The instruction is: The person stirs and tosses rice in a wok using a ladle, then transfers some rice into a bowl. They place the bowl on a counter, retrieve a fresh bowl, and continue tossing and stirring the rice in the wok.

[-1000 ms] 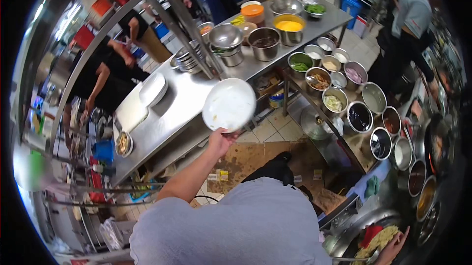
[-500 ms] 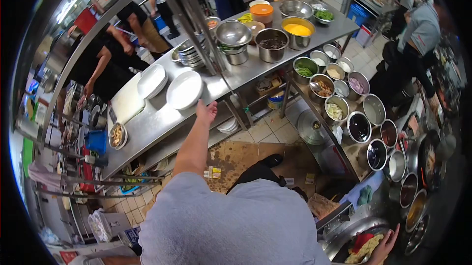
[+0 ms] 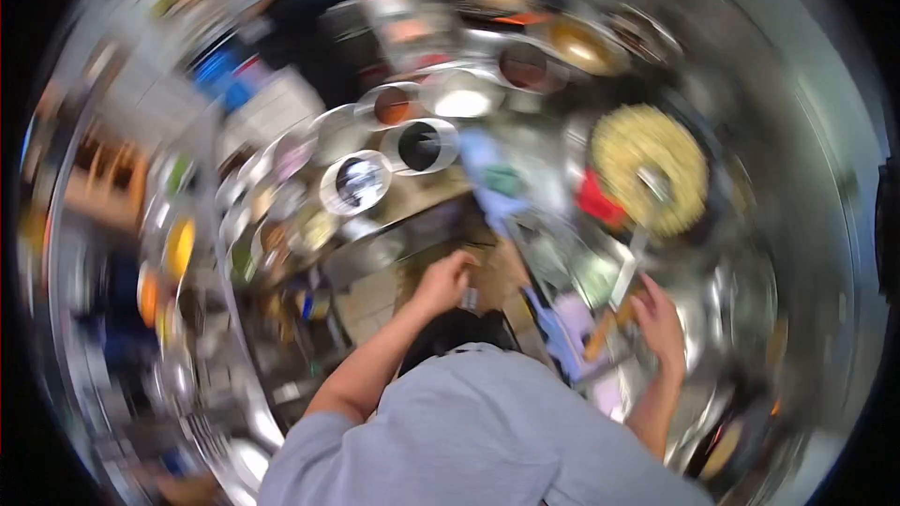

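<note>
My left hand [image 3: 445, 283] is in front of my body, over the floor gap, with fingers loosely curled, thumb apart and nothing seen in it. My right hand [image 3: 659, 323] is beside the wooden handle [image 3: 603, 330] of a long metal cooking utensil, fingers apart; blur hides whether they touch the handle. The utensil's metal head [image 3: 653, 184] rests on a round mass of pale yellow food [image 3: 647, 145] in a dark wok [image 3: 720, 164]. A red cloth [image 3: 602, 198] lies at the wok's near left rim.
Bowls of dark liquid [image 3: 361, 182] and several other ingredient bowls stand on the counter left of the stove. A blue cloth [image 3: 483, 164] hangs at the counter's edge. Another pan [image 3: 731, 445] is at lower right. A co-worker's dark sleeve [image 3: 314, 4] shows at the top.
My view has swung right from the steel table with white plates to the stove. My left hand has left the plates' side; my right hand is now beside the utensil's handle.
</note>
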Demonstrator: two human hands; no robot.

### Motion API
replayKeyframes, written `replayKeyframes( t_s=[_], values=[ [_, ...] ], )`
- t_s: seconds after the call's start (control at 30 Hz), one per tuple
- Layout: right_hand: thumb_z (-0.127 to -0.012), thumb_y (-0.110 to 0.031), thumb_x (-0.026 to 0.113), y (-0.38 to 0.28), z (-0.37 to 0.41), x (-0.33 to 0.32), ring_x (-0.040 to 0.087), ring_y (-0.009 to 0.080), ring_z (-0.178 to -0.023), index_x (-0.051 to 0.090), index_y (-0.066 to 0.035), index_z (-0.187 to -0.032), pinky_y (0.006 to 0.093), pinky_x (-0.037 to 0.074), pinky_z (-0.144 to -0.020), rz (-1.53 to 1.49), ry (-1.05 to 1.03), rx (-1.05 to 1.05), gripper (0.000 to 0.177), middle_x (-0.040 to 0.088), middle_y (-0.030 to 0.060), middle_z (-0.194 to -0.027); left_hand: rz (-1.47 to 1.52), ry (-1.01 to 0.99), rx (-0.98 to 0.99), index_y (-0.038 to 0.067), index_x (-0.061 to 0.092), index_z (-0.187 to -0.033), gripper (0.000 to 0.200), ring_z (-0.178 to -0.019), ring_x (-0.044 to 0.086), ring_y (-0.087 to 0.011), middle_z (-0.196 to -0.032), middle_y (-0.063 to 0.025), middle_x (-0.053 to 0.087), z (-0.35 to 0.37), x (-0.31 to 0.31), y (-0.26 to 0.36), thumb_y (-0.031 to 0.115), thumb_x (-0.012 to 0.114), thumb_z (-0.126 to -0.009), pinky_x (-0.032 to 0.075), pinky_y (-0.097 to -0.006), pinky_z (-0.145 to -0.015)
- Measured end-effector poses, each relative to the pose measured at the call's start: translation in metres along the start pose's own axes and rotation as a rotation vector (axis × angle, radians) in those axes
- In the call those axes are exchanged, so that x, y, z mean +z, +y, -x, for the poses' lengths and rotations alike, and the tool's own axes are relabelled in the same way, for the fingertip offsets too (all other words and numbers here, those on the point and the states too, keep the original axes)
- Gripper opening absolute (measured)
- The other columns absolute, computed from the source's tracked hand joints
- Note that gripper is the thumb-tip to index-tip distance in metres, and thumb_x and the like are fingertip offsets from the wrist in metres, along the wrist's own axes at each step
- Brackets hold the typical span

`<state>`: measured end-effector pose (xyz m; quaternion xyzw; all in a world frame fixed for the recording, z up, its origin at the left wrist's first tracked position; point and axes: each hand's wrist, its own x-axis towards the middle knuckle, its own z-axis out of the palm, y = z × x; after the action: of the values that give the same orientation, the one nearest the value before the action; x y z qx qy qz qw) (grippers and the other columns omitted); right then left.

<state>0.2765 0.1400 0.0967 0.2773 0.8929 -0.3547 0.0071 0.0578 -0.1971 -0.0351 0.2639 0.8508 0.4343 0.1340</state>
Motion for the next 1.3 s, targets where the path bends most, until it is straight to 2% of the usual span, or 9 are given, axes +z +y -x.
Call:
replayKeyframes(
  t_s=[0.17, 0.27, 0.47, 0.67, 0.77, 0.87, 1.0, 1.1, 1.3],
  values=[
    [-0.088, -0.035, 0.067, 0.008, 0.040, 0.040, 0.060, 0.0355, -0.108, 0.040, -0.007, -0.145, 0.0439, 0.047, -0.094, 0.024, 0.162, 0.232, 0.069, 0.055, 0.0232, -0.126, 0.077, -0.222, 0.344, 0.005, 0.064, -0.098, 0.013, -0.068, 0.057, -0.0255, -0.087, -0.0116, 0.060, -0.105, 0.021, 0.104, 0.004, 0.063, -0.084, 0.047, -0.0355, -0.065],
    [-0.089, -0.030, 0.064, 0.008, 0.031, 0.087, 0.060, 0.0406, -0.108, 0.036, -0.006, -0.147, 0.0470, 0.047, -0.094, -0.015, 0.339, 0.296, 0.069, 0.057, 0.0275, -0.123, -0.055, -0.130, 0.885, 0.008, 0.064, -0.097, 0.014, -0.080, 0.061, -0.0330, -0.089, -0.0113, 0.061, -0.168, 0.047, 0.146, 0.009, 0.066, -0.083, 0.049, -0.0418, -0.078],
    [-0.089, -0.017, 0.057, 0.017, -0.009, 0.104, 0.062, 0.0456, -0.099, 0.038, -0.004, -0.143, 0.0519, 0.048, -0.090, -0.024, 0.404, 0.586, 0.059, 0.064, 0.0303, -0.105, -0.535, -0.522, 0.897, 0.011, 0.067, -0.097, 0.031, -0.087, 0.064, -0.0330, -0.092, -0.0113, 0.068, -0.252, 0.113, 0.168, 0.039, 0.054, -0.095, 0.045, -0.0522, -0.085],
    [-0.098, -0.025, 0.051, -0.054, 0.005, 0.031, 0.066, 0.0359, -0.085, 0.052, -0.005, -0.128, 0.0438, 0.051, -0.077, -0.516, 0.492, 0.751, 0.036, 0.067, 0.0208, -0.098, -0.478, -0.552, 1.049, 0.011, 0.067, -0.094, 0.037, -0.087, 0.065, -0.0300, -0.087, -0.0100, 0.069, -0.252, 0.122, 0.146, 0.044, 0.050, -0.095, 0.038, -0.0469, -0.079],
    [-0.101, -0.027, 0.044, 0.012, -0.057, 0.033, 0.062, 0.0268, -0.066, 0.055, -0.004, -0.122, 0.0395, 0.050, -0.065, -0.276, 0.730, 0.570, 0.033, 0.061, 0.0183, -0.078, -0.338, -0.516, 1.078, 0.010, 0.067, -0.096, 0.036, -0.091, 0.064, -0.0305, -0.091, -0.0113, 0.068, -0.257, 0.129, 0.136, 0.043, 0.055, -0.093, 0.041, -0.0471, -0.079],
    [-0.102, -0.023, 0.042, 0.004, -0.141, 0.015, 0.050, 0.0154, -0.045, 0.050, -0.006, -0.126, 0.0307, 0.041, -0.039, -1.092, 0.676, 0.504, 0.030, 0.055, 0.0064, -0.066, -0.251, -0.543, 1.057, 0.010, 0.066, -0.096, 0.033, -0.090, 0.063, -0.0322, -0.090, -0.0117, 0.068, -0.260, 0.129, 0.134, 0.041, 0.056, -0.093, 0.042, -0.0476, -0.079],
    [-0.101, -0.021, 0.044, -0.065, -0.186, 0.042, 0.053, 0.0209, -0.043, 0.051, -0.005, -0.116, 0.0365, 0.043, -0.040, -0.531, 0.518, 0.528, 0.023, 0.059, 0.0114, -0.065, -0.211, -0.587, 1.067, 0.008, 0.065, -0.092, 0.031, -0.088, 0.063, -0.0353, -0.087, -0.0139, 0.067, -0.269, 0.129, 0.131, 0.039, 0.059, -0.091, 0.045, -0.0475, -0.076],
    [-0.100, -0.024, 0.046, -0.071, -0.132, 0.074, 0.067, 0.0369, -0.072, 0.048, -0.009, -0.130, 0.0499, 0.050, -0.061, 0.128, 0.407, 0.557, 0.034, 0.066, 0.0217, -0.082, -0.179, -0.596, 1.075, 0.007, 0.066, -0.088, 0.032, -0.086, 0.064, -0.0362, -0.085, -0.0146, 0.067, -0.274, 0.134, 0.127, 0.039, 0.060, -0.091, 0.046, -0.0468, -0.077],
    [-0.101, -0.026, 0.043, -0.043, -0.043, 0.062, 0.066, 0.0430, -0.081, 0.032, -0.018, -0.150, 0.0547, 0.051, -0.074, 0.342, 0.327, 0.782, 0.051, 0.067, 0.0249, -0.088, -0.292, -0.704, 0.991, 0.008, 0.070, -0.085, 0.039, -0.082, 0.064, -0.0361, -0.080, -0.0154, 0.068, -0.271, 0.129, 0.140, 0.043, 0.054, -0.093, 0.045, -0.0480, -0.076]
  ],
)
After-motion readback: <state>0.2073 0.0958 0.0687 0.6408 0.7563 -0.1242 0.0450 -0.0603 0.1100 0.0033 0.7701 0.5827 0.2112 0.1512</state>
